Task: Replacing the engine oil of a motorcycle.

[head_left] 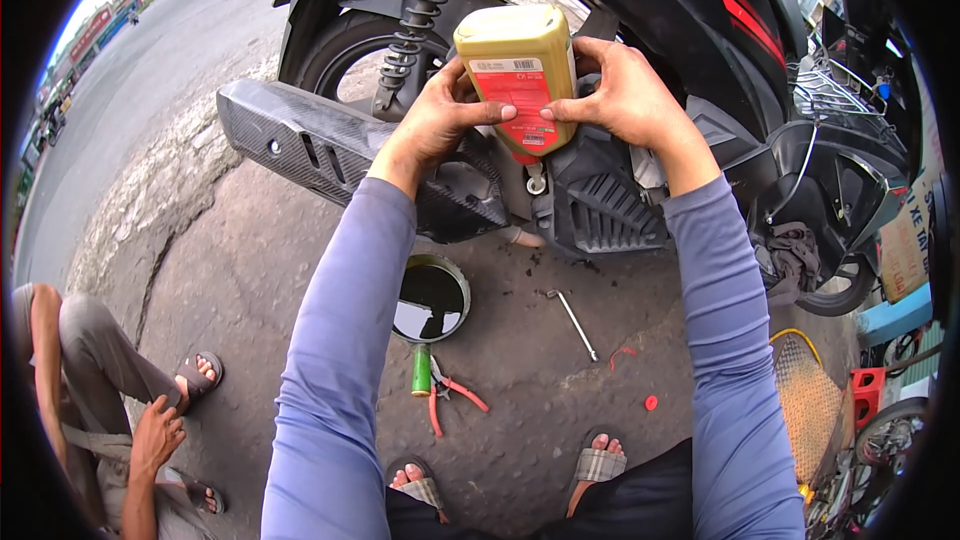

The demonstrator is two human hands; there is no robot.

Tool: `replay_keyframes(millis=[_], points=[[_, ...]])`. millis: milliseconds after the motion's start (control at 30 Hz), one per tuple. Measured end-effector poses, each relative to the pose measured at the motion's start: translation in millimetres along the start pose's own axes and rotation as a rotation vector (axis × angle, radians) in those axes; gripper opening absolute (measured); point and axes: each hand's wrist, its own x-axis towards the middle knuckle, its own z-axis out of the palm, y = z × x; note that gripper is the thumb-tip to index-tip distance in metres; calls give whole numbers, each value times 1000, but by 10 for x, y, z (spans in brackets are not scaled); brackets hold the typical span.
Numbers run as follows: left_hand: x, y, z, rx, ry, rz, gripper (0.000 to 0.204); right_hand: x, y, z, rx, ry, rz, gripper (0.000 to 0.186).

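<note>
A gold oil bottle (518, 40) with a red label is tilted upside down beside the motorbike's engine. My left hand (440, 118) grips its left side and my right hand (632, 100) its right, both thumbs pressed on the label. The bottle's narrow lower end is close to a round metal fitting (537, 181); whether they touch I cannot tell. Below, on the ground, a round pan (465, 285) holds dark liquid and has a green handle (421, 372). Pliers (440, 390) with red handles lie against that handle.
The motorbike's muffler (300, 135) juts out leftward. A metal wrench (575, 325), a red cap (651, 403) and a thin red strip (620, 353) lie on the ground. Another person (110, 370) sits at lower left. A second motorbike (840, 180) stands at right, near a red crate (866, 396).
</note>
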Motion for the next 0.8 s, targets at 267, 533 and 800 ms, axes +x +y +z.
replay_keyframes(millis=[267, 533, 800], points=[[16, -11, -13, 19, 9, -15, 79, 14, 20, -10, -57, -16, 24, 73], [22, -11, -20, 10, 15, -19, 78, 20, -11, -34, 5, -87, -21, 75], [-2, 14, -3, 0, 11, -35, 78, -17, -93, -39, -35, -46, 14, 67]])
